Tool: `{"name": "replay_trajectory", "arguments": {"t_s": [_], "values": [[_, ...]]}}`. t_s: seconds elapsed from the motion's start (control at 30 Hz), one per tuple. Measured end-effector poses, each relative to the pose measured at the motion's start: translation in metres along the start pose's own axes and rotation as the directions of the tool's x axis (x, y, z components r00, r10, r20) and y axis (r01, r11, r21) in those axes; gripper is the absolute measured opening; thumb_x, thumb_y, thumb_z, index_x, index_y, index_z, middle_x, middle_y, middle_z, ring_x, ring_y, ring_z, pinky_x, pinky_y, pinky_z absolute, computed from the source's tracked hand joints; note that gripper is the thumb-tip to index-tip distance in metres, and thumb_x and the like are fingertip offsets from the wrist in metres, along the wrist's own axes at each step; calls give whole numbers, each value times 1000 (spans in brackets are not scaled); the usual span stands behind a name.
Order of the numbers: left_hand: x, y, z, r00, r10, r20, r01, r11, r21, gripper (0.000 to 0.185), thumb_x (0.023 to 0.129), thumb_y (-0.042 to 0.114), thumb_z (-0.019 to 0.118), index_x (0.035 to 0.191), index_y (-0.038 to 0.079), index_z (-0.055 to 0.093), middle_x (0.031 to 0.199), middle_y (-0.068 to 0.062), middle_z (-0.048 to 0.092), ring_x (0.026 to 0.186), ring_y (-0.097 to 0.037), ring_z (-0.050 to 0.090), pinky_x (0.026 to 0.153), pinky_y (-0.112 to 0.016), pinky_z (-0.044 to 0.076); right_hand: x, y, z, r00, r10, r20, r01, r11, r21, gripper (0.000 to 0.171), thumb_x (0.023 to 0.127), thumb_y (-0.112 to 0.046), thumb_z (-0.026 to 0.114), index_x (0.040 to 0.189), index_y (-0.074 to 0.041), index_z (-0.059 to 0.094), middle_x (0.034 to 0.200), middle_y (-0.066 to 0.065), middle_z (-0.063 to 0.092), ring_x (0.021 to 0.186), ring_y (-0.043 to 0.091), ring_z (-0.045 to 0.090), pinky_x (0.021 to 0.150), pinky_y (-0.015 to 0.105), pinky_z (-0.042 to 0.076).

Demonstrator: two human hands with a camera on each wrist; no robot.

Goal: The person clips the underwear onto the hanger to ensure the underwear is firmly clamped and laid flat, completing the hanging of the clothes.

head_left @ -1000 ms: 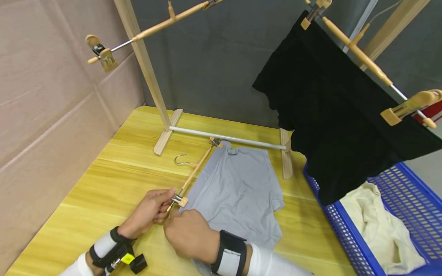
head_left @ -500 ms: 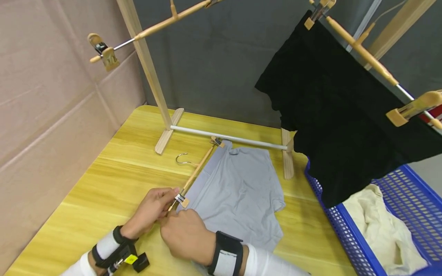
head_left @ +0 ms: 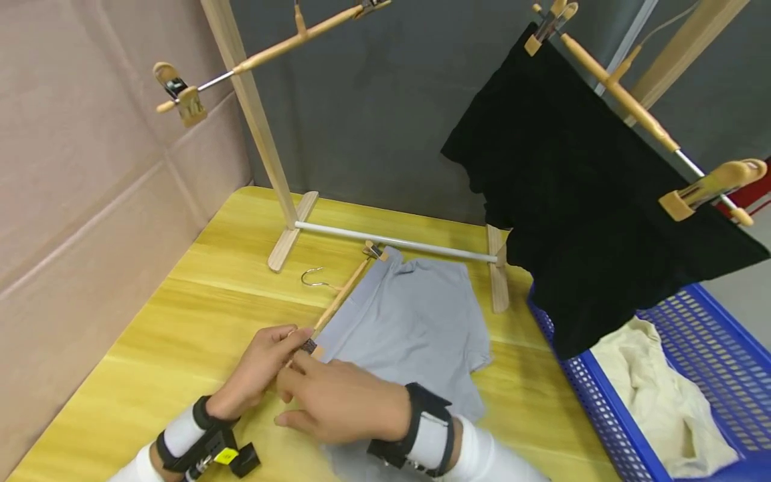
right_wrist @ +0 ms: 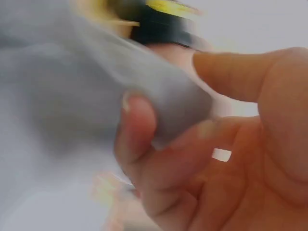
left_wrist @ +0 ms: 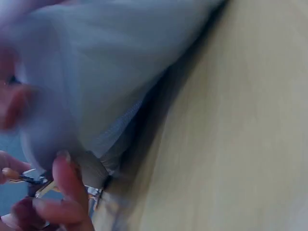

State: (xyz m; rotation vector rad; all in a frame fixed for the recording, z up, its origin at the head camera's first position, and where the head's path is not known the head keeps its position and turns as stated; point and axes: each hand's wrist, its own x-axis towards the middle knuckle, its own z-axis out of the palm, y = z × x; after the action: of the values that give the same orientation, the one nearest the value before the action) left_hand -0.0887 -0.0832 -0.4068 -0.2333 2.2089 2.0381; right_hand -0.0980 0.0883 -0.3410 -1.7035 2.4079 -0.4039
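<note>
Light grey shorts (head_left: pixel 415 314) lie on the wooden table with their waistband along a clip hanger (head_left: pixel 343 294). The far clip (head_left: pixel 375 250) sits over one end of the waistband. My left hand (head_left: pixel 259 361) pinches the near clip (head_left: pixel 310 346) between thumb and fingers, at the other end. Close beside it, my right hand (head_left: pixel 346 402) has its thumb spread away from the fingers. In the right wrist view, the fingertip (right_wrist: pixel 139 115) touches a folded corner of the grey cloth (right_wrist: pixel 178 96), while the thumb (right_wrist: pixel 236 74) stands apart. Both wrist views are blurred.
A wooden rack (head_left: pixel 259 127) with a white lower bar (head_left: pixel 397 242) stands behind the shorts. From it hang a bare clip hanger (head_left: pixel 271 53) and a black garment (head_left: pixel 578 174). At right, a blue basket (head_left: pixel 602 402) contains cream cloth (head_left: pixel 662 402).
My right hand has turned and loosened from a curled fist, its thumb now spread from the fingers. My left hand stays at the near clip, its fingers now covering more of it.
</note>
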Motion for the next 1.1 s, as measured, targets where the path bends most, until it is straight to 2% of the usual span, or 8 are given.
{"name": "replay_trajectory", "arguments": {"t_s": [0.07, 0.13, 0.23, 0.33, 0.53, 0.77, 0.93, 1.1], "values": [[-2, 1, -2, 998, 48, -28, -47, 999, 7, 44, 93, 22, 63, 62, 2, 41, 54, -1, 40, 48, -11, 39, 45, -21, 32, -5, 10, -20, 996, 42, -79, -28, 986, 167, 18, 98, -35, 55, 101, -17, 57, 101, -6, 50, 74, 1, 49, 61, 14, 40], [-3, 3, -1, 994, 106, -30, -105, 994, 44, 41, 92, 17, 63, 62, 2, 41, 55, -2, 43, 49, -11, 40, 44, -22, 31, -5, 25, -32, 964, 164, -210, -103, 957, 272, 17, 98, -33, 56, 94, -16, 59, 88, -7, 54, 71, 3, 49, 59, 17, 41], [-2, 7, 2, 981, 195, 8, -194, 972, 133, 30, 90, 15, 67, 65, 5, 53, 62, -3, 51, 47, -10, 44, 41, -22, 33, 0, 54, -31, 858, 412, -307, -278, 874, 399, 29, 99, -34, 54, 80, -13, 60, 62, -8, 49, 53, 7, 47, 48, 22, 37], [-2, 14, 7, 954, 295, 53, -299, 924, 238, 18, 86, 10, 70, 70, 10, 61, 74, -3, 58, 45, -6, 42, 41, -21, 35, 7, 80, -18, 785, 579, -218, -404, 747, 528, 48, 99, -43, 49, 69, -7, 59, 49, -4, 48, 42, 14, 48, 41, 24, 33], [-6, 30, 20, 899, 421, 120, -435, 825, 362, 29, 78, 6, 75, 63, 16, 53, 85, 1, 58, 48, -2, 33, 45, -20, 30, 12, 98, -1, 753, 657, -21, -418, 504, 756, 53, 92, -52, 56, 65, -7, 62, 55, 4, 58, 45, 24, 57, 42, 25, 37], [-6, 49, 32, 851, 473, 229, -525, 787, 325, 48, 80, 28, 79, 61, 17, 36, 69, 5, 40, 58, -7, 40, 53, -22, 34, 6, 96, -12, 744, 654, 133, -368, 235, 900, 37, 93, -29, 64, 65, -5, 57, 57, 2, 55, 44, 10, 50, 46, 22, 42], [-9, 61, 35, 805, 496, 326, -555, 823, 117, 31, 91, 19, 67, 68, 14, 46, 65, 1, 46, 54, -13, 47, 49, -25, 38, -6, 88, -28, 768, 619, 163, -377, 233, 896, 34, 95, -24, 61, 67, -5, 56, 56, 2, 54, 45, 10, 49, 48, 22, 40], [-7, 72, 33, 835, 460, 301, -507, 856, 97, 28, 98, 19, 56, 72, 11, 52, 59, -3, 52, 50, -22, 49, 46, -27, 38, -18, 79, -46, 797, 593, 116, -341, 284, 896, 31, 98, -21, 56, 74, -2, 58, 60, 5, 54, 47, 11, 49, 50, 24, 42]]}}
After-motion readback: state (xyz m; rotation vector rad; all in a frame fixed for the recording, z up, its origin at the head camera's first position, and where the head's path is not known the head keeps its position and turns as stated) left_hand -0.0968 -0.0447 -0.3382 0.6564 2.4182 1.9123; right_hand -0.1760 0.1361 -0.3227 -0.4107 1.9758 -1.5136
